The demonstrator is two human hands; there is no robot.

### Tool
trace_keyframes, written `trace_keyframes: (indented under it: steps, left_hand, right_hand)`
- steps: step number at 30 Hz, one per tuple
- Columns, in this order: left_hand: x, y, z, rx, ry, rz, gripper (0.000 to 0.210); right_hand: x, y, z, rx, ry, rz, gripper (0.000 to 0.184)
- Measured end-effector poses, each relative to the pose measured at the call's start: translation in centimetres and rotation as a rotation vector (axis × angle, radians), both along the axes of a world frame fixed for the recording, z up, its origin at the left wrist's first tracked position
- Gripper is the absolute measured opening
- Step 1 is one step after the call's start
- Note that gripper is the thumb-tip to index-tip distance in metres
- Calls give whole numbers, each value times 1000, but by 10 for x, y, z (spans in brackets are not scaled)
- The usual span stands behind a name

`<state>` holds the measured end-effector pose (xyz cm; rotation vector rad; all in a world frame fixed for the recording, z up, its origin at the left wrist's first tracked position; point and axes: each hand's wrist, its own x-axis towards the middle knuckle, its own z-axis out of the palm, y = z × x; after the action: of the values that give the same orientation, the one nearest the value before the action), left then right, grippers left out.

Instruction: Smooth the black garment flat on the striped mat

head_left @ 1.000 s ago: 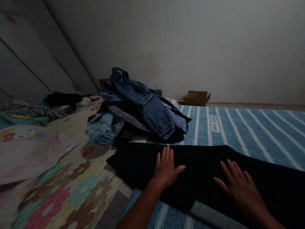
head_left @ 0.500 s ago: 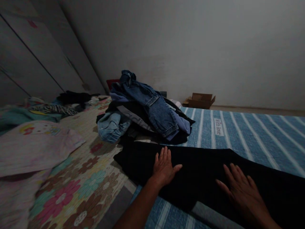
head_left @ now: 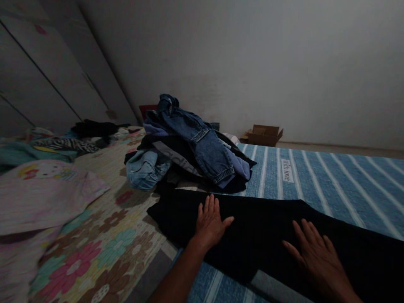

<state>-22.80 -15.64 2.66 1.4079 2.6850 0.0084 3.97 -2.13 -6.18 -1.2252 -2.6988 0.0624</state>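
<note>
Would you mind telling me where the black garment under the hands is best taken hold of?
Probably at the black garment's left end, from the floral side: that edge lies free and flat beyond the left hand, while the right hand presses its middle.

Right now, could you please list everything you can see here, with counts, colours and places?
black garment: one, black, spread flat across the near bed, under both hands
clothes pile: one heap, blue denim with dark pieces, behind the black garment
striped cover: one, blue with white stripes, right half of the bed
floral cover: one, multicoloured flowers, left half
pale sheet: one, pinkish with a cartoon print, far left
cardboard box: one, brown, open, by the wall
wardrobe: one, grey, upper left
left hand: flat, fingers spread, on the garment
right hand: flat, on the garment
</note>
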Motion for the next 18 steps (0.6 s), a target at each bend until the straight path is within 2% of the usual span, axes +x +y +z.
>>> trace_keyframes:
  steps: [13,18]
  left_hand:
    - [-5,-7,-4,5,5,25,80]
    - [-7,-9,-6,22,25,14,81]
  right_hand:
    - [-1,-1,1,-7,22,-32,64]
    - [-3,3,6,-64,-48,-28,74]
